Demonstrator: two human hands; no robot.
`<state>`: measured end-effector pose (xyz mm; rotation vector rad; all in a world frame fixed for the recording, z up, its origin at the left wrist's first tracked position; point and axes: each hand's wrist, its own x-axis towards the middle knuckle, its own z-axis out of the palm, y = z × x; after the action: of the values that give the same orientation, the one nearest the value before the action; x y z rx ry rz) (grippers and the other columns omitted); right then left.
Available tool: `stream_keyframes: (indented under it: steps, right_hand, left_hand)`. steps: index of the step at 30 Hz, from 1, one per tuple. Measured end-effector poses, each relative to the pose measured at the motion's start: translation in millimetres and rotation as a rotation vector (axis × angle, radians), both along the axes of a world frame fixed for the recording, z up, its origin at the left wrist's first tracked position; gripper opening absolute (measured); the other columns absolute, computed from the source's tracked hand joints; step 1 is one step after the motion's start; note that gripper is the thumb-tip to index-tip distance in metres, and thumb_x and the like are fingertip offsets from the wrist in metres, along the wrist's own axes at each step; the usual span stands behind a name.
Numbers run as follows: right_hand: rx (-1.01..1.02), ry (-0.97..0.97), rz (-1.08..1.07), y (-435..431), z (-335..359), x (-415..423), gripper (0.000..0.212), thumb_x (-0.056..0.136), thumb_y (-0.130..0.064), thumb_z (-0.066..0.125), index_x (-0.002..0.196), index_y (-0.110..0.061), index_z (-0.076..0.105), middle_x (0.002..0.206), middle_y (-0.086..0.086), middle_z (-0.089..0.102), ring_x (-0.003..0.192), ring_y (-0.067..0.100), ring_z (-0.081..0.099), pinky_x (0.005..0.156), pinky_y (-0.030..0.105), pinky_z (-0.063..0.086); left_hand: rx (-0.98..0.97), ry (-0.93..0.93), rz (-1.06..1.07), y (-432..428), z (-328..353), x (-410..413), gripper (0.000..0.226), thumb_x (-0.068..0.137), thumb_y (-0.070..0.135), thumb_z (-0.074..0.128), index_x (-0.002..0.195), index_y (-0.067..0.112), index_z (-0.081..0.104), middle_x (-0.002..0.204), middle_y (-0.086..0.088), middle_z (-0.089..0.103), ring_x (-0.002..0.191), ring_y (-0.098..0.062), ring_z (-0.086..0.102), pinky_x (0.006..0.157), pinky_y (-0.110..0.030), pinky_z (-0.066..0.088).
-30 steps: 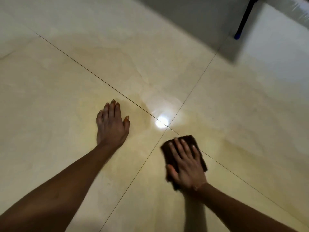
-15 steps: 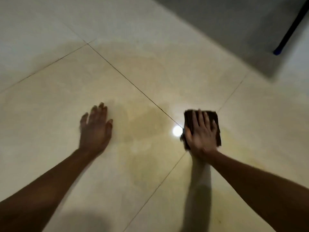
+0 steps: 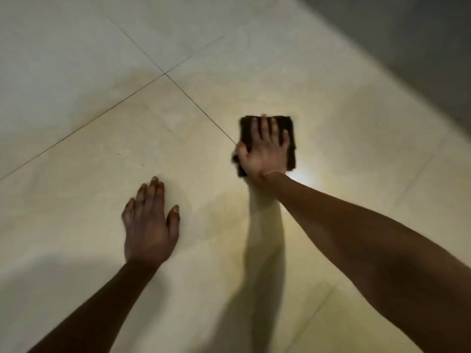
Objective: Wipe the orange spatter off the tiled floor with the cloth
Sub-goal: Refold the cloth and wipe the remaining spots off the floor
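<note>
Since the earlier frames the right hand [image 3: 265, 149] has pushed the cloth [image 3: 289, 133] further out across the tiled floor [image 3: 89, 161], away from the person, while the left hand [image 3: 149, 225] has stayed planted. The dark, folded cloth now lies on the tile just beyond the grout line [image 3: 193, 103] that runs down from the tile corner at upper left, its near left corner about touching that line. Its long axis runs away from the person, roughly in line with the right forearm. The right hand lies flat on top, fingers straight and spread and pressing down rather than gripping, with the thumb along the cloth's left edge; motion blur hides whether the thumb hooks under. The left hand is empty, palm down and fingers straight, bracing on the near tile well apart from the cloth. No distinct orange drops show, but what looks like the orange spatter [image 3: 219, 212] is a faint yellowish film on the near tile, between the two hands and on the person's side of the cloth. So the remaining mark probably lies behind the cloth, toward the wrist. The next stroke looks like a pull back toward the body, and the right hand already has the cloth for it.
</note>
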<state>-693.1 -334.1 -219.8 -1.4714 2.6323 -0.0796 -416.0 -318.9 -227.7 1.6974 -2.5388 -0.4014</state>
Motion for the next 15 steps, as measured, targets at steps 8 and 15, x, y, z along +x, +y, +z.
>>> stream_keyframes:
  steps: [8, 15]
  right_hand:
    - [0.020, -0.058, 0.453, 104.3, 3.0, -24.2, 0.070, 0.089, -0.050, 0.033, 0.154, -0.023, 0.027, 0.160, 0.006, 0.025, 0.148, 0.025, 0.019, 0.113, 0.055, 0.020]
    - [0.013, -0.044, 0.389, -14.1, -6.3, 64.1, 0.072, 0.087, -0.048, 0.028, 0.153, -0.021, 0.027, 0.160, 0.004, 0.025, 0.149, 0.022, 0.014, 0.117, 0.049, 0.007]
  left_hand:
    - [0.028, -0.006, 0.003, 1.1, 6.0, -2.1, 0.061, 0.094, 0.036, 0.029, 0.147, 0.007, 0.034, 0.156, -0.008, 0.030, 0.143, -0.027, 0.027, 0.114, -0.048, 0.022]
    - [-0.020, 0.031, 0.003, 1.9, -2.3, 1.3, 0.060, 0.094, 0.035, 0.029, 0.147, 0.009, 0.034, 0.156, -0.007, 0.031, 0.144, -0.025, 0.026, 0.115, -0.047, 0.020]
